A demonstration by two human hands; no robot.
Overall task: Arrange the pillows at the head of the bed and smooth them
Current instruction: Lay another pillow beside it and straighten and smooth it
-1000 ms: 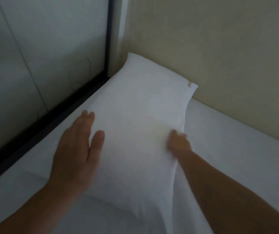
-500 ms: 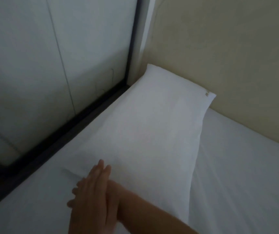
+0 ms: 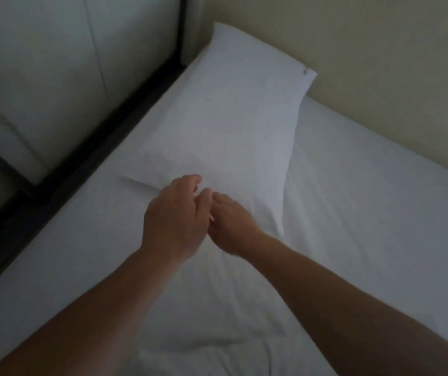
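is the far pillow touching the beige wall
Touching: in the head view the pillow's far edge presses against the wall, no gap showing.

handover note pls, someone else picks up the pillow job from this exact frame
Left hand: over the near end of the plain white fabric pillow, fingers loosely curled, gripping nothing that shows.
Right hand: right beside the left, fingers on the pillow's near end; whether it pinches the cloth cannot be told.
Pillow: lies lengthwise beside the dark bed-frame rail, far end in the corner against the beige wall, on the white bed sheet. Only one pillow in view.
Done: pillow placed at the head; far part looks smooth.
Left: smooth creases near the hands; the sheet near the camera is wrinkled.
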